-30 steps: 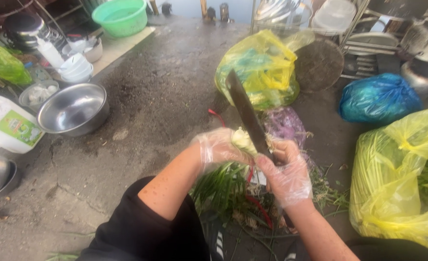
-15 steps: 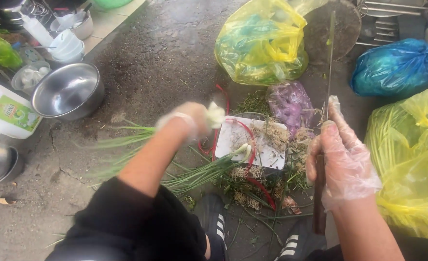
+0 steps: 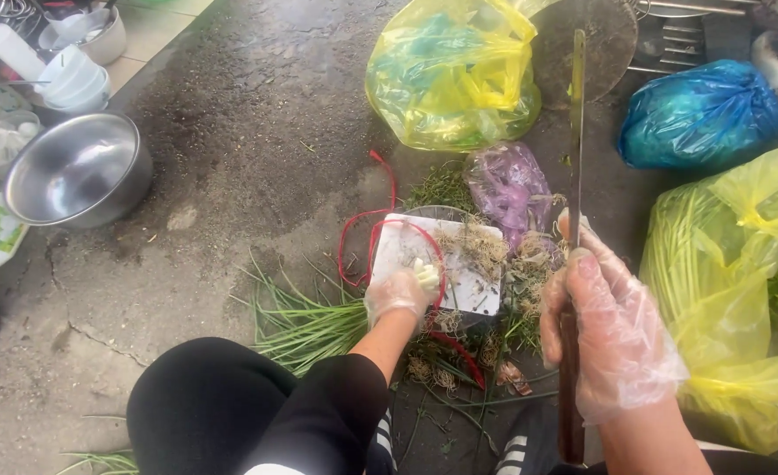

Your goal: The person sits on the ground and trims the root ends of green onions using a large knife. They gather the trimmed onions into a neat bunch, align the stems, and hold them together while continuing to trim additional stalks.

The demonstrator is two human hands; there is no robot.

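Observation:
Both my hands wear thin clear plastic gloves. My left hand (image 3: 399, 295) is closed around the white ends of a bunch of green onions (image 3: 305, 321), pressing them onto a small white board (image 3: 472, 281) littered with cut roots. The green leaves fan out to the left over the concrete. My right hand (image 3: 613, 330) grips a long cleaver-like knife (image 3: 575, 114), blade edge-on and pointing away from me, held to the right of the board.
A steel bowl (image 3: 77, 171) and stacked white dishes (image 3: 72, 75) sit at the left. Yellow plastic bags (image 3: 455, 70) (image 3: 741, 290), a blue bag (image 3: 705, 114), a purple bag (image 3: 508, 185) and a red cord (image 3: 367, 233) surround the board. My black-clad knee (image 3: 248, 409) is below.
My left hand brought the green onion bunch down from the left onto the board. My right hand drew the knife away from the bunch and holds it upright at the right.

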